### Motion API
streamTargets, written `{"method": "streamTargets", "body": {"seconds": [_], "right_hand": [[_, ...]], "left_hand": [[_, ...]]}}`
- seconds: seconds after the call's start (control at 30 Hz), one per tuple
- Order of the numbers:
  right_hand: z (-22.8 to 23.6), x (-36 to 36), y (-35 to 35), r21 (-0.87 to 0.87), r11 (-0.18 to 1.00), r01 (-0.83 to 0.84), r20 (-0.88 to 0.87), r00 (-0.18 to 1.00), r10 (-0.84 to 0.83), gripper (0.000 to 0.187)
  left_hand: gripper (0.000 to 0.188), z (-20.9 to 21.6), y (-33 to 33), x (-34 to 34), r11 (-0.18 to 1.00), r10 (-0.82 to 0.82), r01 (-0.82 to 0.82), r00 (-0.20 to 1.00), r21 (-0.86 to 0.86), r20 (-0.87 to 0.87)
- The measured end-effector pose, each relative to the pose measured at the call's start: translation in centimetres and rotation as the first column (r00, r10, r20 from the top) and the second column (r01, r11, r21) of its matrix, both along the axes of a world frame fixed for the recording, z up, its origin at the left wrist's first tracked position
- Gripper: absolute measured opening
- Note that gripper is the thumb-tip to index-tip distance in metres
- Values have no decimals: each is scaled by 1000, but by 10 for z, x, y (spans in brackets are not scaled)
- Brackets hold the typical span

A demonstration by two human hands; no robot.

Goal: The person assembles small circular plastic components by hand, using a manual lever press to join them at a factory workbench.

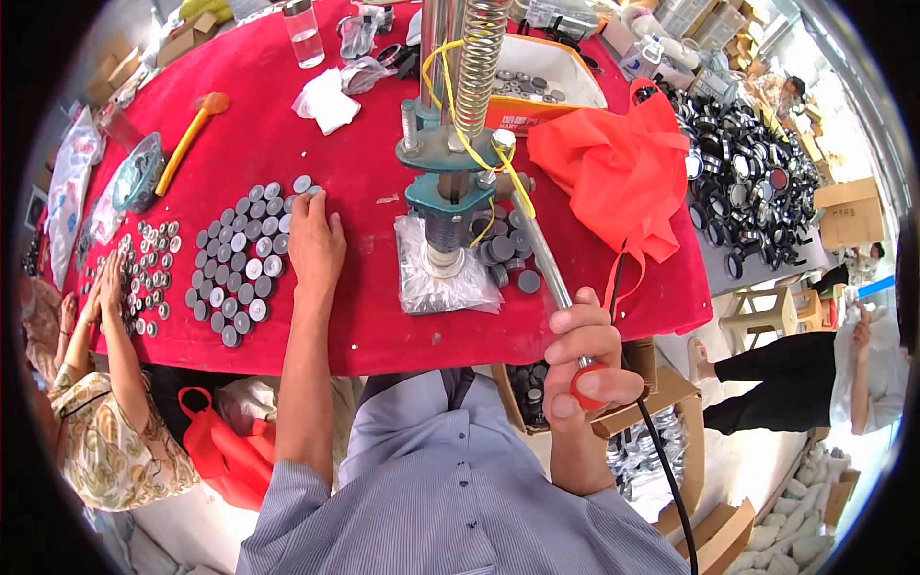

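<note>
My right hand [586, 362] wraps round the press lever [544, 247], near the red ball knob at its lower end. The lever slants up to a green hand press [450, 182] with a coiled spring [484, 67] and a yellow cord. Below the press ram lies a clear plastic sheet [441, 299] on the red tablecloth. My left hand [316, 244] rests at the right edge of a spread of round grey caps [235, 251]. Its fingers are stretched forward and apart, the tips touching a cap at the far end. Several more grey caps [501, 249] lie right of the press.
A co-worker's hands [107, 287] are among small metal rings [153, 273] at the left. A red bag [613, 172] and a box of discs [594, 88] stand beyond the press. A hammer [190, 144] lies far left. Open cartons [661, 383] sit below the table's right edge.
</note>
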State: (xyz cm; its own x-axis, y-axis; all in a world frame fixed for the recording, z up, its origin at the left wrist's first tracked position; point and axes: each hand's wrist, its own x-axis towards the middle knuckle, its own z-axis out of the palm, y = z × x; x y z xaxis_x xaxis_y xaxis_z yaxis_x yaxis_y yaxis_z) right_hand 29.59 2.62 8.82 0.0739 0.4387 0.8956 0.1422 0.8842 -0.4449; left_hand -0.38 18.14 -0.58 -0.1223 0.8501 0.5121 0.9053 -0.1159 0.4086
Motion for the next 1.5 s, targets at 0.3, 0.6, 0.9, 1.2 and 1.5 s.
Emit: {"method": "streamTargets", "body": {"seconds": [0.3,0.6,0.9,1.2,1.5], "right_hand": [[10,4,0,-29,999,-41,13,999,42,32],[12,3,2,-12,999,-30,-4,1000,30,31],[14,-2,2,-1,999,-51,-15,999,51,29],[58,6,24,36,997,-68,39,997,66,27],[121,-13,89,-100,986,-132,-163,980,115,25]], "left_hand": [[34,-2,7,-2,994,104,-104,995,27,-1],[25,4,6,-3,998,-6,14,992,-61,130],[21,10,-12,-5,1000,-7,7,988,-2,156],[32,52,-98,79,925,-269,371,789,-80,552],[42,42,-90,94,929,-333,368,783,42,525]]}}
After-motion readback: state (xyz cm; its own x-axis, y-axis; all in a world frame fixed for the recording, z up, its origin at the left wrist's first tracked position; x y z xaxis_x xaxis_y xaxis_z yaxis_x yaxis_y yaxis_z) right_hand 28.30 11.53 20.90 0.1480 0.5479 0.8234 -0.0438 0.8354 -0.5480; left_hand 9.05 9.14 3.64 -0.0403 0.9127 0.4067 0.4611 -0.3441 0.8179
